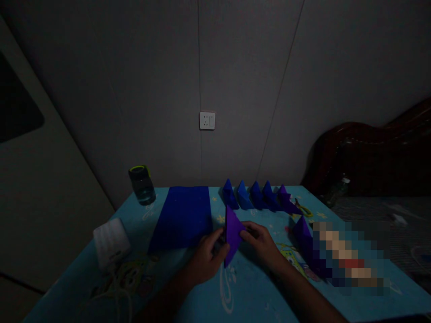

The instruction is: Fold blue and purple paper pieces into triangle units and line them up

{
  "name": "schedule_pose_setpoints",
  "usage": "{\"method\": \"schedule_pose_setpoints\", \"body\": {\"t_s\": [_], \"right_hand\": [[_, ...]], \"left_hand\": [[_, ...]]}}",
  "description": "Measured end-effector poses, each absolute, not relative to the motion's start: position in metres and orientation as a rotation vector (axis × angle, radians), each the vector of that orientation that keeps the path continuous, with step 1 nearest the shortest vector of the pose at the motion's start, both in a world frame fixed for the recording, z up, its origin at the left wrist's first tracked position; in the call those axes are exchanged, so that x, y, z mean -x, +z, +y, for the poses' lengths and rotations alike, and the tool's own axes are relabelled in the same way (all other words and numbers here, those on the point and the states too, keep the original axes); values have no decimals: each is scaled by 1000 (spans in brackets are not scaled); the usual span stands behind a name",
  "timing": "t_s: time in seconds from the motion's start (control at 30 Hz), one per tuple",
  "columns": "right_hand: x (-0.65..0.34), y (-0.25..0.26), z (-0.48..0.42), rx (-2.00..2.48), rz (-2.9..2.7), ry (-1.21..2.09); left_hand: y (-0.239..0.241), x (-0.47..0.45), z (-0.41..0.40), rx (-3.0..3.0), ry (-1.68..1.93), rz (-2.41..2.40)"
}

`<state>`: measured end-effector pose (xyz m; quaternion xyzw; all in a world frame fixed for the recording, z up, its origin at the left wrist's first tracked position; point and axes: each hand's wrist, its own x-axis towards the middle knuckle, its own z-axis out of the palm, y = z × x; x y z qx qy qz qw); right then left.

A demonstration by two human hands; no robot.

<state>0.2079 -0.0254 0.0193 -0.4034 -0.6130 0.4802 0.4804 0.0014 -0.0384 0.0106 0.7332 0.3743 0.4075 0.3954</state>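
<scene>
A folded purple paper point(233, 233), shaped like a tall triangle, is held upright above the table between both hands. My left hand point(210, 253) pinches its left edge between thumb and fingers. At its right corner, my right hand point(261, 242) grips the paper with thumb and fingertips. Behind it stands a row of folded paper boats, among them a dark blue boat point(230, 196), a lighter blue boat point(244, 196) and a purple boat point(285, 197). A larger dark purple paper boat point(308, 244) sits to the right of my right hand.
Blue paper sheets point(185, 215) lie left of centre on the patterned blue tablecloth point(259, 300). A water bottle point(143, 186) stands at the back left, with a white corded device point(111, 244) nearer. Yellow-handled scissors point(305, 211) lie behind the larger boat. A blurred patch covers something at right.
</scene>
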Motion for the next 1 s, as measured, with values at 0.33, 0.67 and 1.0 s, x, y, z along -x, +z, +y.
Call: {"method": "schedule_pose_setpoints", "body": {"t_s": [0.33,0.67,1.0], "right_hand": [[-207,24,-32,1021,-1793,1176],[-195,20,-33,1030,-1571,1232],[-189,14,-31,1154,-1373,961]], "left_hand": [[10,-4,-40,-1533,1062,927],[14,-6,-38,-1613,1131,1061],[-4,-12,-23,-1480,1350,1136]]}}
